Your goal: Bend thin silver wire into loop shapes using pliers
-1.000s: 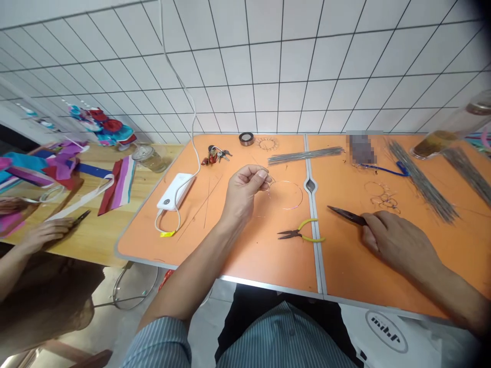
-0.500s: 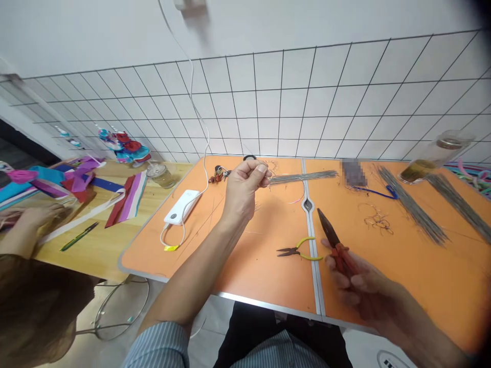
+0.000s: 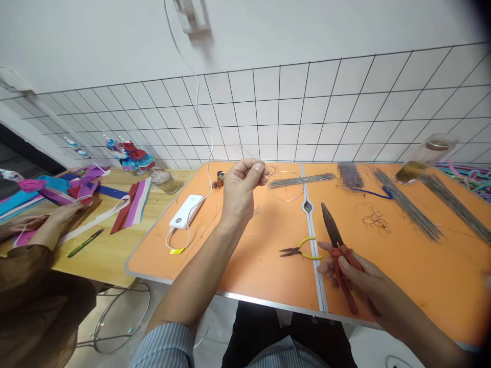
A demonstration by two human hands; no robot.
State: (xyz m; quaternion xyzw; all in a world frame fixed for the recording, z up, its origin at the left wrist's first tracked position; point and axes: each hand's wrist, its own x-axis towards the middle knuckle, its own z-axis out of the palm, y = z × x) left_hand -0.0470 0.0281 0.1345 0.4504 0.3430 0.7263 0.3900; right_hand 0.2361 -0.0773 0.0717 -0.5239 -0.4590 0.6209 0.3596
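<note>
My left hand (image 3: 241, 188) is raised above the orange table (image 3: 245, 271), pinching the end of a thin wire loop (image 3: 287, 186) between thumb and fingers. The loop hangs to the right of the hand, in front of a bundle of straight steel wires (image 3: 302, 180). My right hand (image 3: 355, 276) grips long-nose pliers (image 3: 337, 250) with red handles and dark jaws, their tips pointing away from me. Small yellow-handled pliers (image 3: 301, 249) lie on the table just left of that hand, untouched.
A white power bank (image 3: 186, 211) with its cable and a bunch of keys (image 3: 220, 179) lie at left. Wire bundles, tangled wire scraps and a glass jar (image 3: 422, 164) lie at right. At the left, a co-worker's hands (image 3: 61, 217) work over coloured material on a wooden table (image 3: 95, 268).
The view has tilted up, so the table sits lower. My right hand has drawn back toward me and turned the pliers tips-away. My left hand still pinches the wire.
</note>
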